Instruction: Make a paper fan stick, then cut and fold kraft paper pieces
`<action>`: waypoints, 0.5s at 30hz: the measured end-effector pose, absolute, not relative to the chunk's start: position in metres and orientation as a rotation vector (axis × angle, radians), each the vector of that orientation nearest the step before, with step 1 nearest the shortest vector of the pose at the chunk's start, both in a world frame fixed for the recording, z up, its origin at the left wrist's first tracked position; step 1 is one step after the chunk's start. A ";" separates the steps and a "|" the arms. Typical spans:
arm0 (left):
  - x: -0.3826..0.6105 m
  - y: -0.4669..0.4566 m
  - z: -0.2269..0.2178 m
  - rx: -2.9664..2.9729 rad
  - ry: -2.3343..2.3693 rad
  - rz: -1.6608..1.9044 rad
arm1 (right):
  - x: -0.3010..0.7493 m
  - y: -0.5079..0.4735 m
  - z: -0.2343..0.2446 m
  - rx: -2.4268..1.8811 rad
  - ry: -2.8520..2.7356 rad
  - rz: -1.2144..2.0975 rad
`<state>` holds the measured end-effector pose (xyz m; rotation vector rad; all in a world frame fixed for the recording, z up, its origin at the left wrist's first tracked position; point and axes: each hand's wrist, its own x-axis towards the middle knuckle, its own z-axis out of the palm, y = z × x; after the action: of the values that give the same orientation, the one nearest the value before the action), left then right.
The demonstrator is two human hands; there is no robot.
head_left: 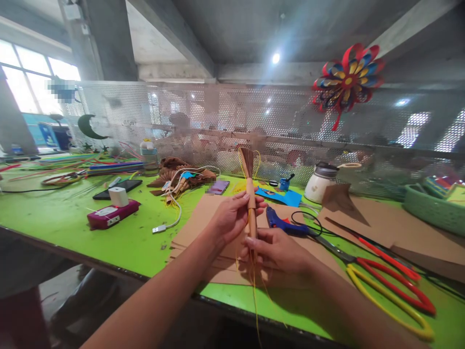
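Note:
Upright between my hands is a folded brown paper fan (247, 164), gathered at a wrapped paper handle (250, 186), with thin yellow strings (255, 305) looping at its top and trailing below. My left hand (236, 213) is closed round the middle of the handle, fingers on both sides. Lower down, my right hand (271, 247) pinches the bottom of the handle. Beneath both hands lie stacked sheets of brown paper (196, 228). A blue glue gun (286, 224) rests just right of the handle.
Large red-and-yellow-handled scissors (385, 286) lie at right, beside a red pen-like stick (388, 259). Farther back are a white bottle (320, 182), a green basket (432, 208) and a phone (218, 187). To the left sit a magenta power strip (113, 215) and a white cable (174, 220).

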<state>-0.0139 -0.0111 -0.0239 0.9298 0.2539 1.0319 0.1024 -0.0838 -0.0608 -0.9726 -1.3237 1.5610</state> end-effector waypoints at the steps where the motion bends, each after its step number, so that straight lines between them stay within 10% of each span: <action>1: -0.014 -0.011 -0.024 0.941 0.238 1.026 | 0.103 -0.084 -0.060 -0.966 -1.314 1.563; 15: -0.015 -0.011 -0.027 1.069 0.210 0.992 | 0.106 -0.074 -0.064 -1.028 -1.435 1.396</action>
<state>-0.0148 -0.0112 -0.0275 1.0689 0.2104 0.9922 0.1056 -0.0740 -0.0644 -1.0282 -1.4350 1.3960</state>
